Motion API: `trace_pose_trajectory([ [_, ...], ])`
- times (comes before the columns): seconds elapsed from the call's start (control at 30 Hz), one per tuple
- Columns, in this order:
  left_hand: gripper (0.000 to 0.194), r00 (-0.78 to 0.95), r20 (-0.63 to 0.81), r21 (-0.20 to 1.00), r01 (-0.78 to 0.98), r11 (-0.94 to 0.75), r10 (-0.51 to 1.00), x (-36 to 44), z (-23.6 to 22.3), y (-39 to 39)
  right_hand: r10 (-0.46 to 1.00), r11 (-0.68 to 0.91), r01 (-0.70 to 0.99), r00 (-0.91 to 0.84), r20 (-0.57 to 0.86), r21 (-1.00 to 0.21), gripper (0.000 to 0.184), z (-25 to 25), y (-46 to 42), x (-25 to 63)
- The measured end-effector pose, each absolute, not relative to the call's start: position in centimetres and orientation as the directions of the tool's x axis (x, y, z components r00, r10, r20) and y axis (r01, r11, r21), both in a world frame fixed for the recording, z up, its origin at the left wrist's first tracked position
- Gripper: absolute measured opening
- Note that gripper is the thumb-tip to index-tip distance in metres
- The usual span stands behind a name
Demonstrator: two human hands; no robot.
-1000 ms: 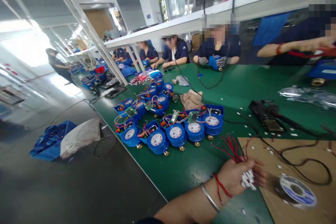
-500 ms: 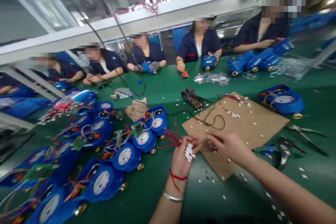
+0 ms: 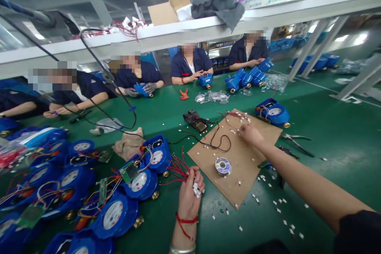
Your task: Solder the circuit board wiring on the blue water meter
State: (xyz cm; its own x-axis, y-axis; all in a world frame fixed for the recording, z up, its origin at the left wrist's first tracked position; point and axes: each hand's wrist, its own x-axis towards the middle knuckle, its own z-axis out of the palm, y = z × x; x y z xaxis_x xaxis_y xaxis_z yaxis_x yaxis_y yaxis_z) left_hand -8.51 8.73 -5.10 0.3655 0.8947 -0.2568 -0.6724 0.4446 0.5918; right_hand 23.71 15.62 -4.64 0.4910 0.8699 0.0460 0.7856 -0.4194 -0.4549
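My left hand (image 3: 190,186) is closed around a bundle of red wires (image 3: 178,168) whose white connectors (image 3: 197,189) stick out by the fingers. My right hand (image 3: 251,135) reaches over the far half of a brown cardboard sheet (image 3: 214,149). Its fingertips are pressed together near a small white connector, and I cannot make out what is between them. More thin wires with white ends (image 3: 238,116) lie just beyond that hand. A spool of solder wire (image 3: 223,166) stands on the cardboard between my hands.
Blue water meters (image 3: 113,212) with loose wiring crowd the left. A black device (image 3: 195,120) with a cable sits behind the cardboard; pliers (image 3: 297,143) and another meter (image 3: 272,112) are at the right. Loose connectors (image 3: 279,206) dot the green table. Several co-workers sit opposite, under a shelf (image 3: 166,31).
My right hand has moved away from my left, out to the far part of the cardboard. The solder spool now shows fully. My left fingers have closed more around the bundle. The view has turned right.
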Motion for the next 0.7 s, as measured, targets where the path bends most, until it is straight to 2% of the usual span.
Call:
trace_pose_trajectory([
  [0.1,0.024,0.376,-0.254,0.592,-0.668,0.45,0.891,-8.4,-5.3,8.7,0.831,-0.431,0.748,0.547,0.1,-0.505,0.023,-3.0,14.3,22.9],
  [0.17,0.024,0.391,-0.252,0.594,-0.66,0.461,0.885,-8.3,-5.5,8.7,0.836,-0.358,0.722,0.53,0.14,-0.592,0.028,-1.7,12.5,20.4],
  [0.2,0.024,0.394,-0.254,0.597,-0.655,0.463,0.884,-8.2,-5.6,8.6,0.858,-0.261,0.694,0.485,0.168,-0.671,0.029,-1.1,11.3,18.6],
  [0.27,0.028,0.384,-0.277,0.598,-0.648,0.471,0.881,-8.0,-5.7,8.4,0.967,-0.012,0.624,0.205,0.149,-0.781,0.024,-0.4,8.9,14.2],
  [0.37,0.036,0.391,-0.317,0.571,-0.648,0.503,0.864,-7.5,-5.5,7.9,0.985,0.174,0.642,-0.109,0.136,-0.747,0.013,-0.2,6.0,8.2],
  [0.5,0.022,0.361,-0.265,0.586,-0.676,0.446,0.894,-7.5,-5.4,7.9,0.94,0.331,0.69,-0.298,0.165,-0.644,0.012,0.0,6.6,6.9],
  [0.57,0.019,0.31,-0.272,0.587,-0.697,0.412,0.911,-7.8,-5.5,8.2,0.954,0.299,0.716,-0.237,0.183,-0.631,0.016,0.5,9.3,9.5],
  [0.6,0.019,0.29,-0.29,0.58,-0.705,0.409,0.912,-8.0,-5.7,8.4,0.97,0.235,0.747,-0.139,0.2,-0.622,0.019,0.7,11.0,11.2],
  [0.67,0.018,0.282,-0.314,0.558,-0.718,0.417,0.907,-8.2,-6.0,8.8,0.964,0.007,0.826,0.144,0.223,-0.563,0.023,1.1,14.9,15.0],
  [0.7,0.018,0.294,-0.313,0.547,-0.722,0.425,0.903,-8.3,-6.2,9.0,0.948,-0.06,0.832,0.221,0.23,-0.552,0.024,1.2,16.7,16.8],
])
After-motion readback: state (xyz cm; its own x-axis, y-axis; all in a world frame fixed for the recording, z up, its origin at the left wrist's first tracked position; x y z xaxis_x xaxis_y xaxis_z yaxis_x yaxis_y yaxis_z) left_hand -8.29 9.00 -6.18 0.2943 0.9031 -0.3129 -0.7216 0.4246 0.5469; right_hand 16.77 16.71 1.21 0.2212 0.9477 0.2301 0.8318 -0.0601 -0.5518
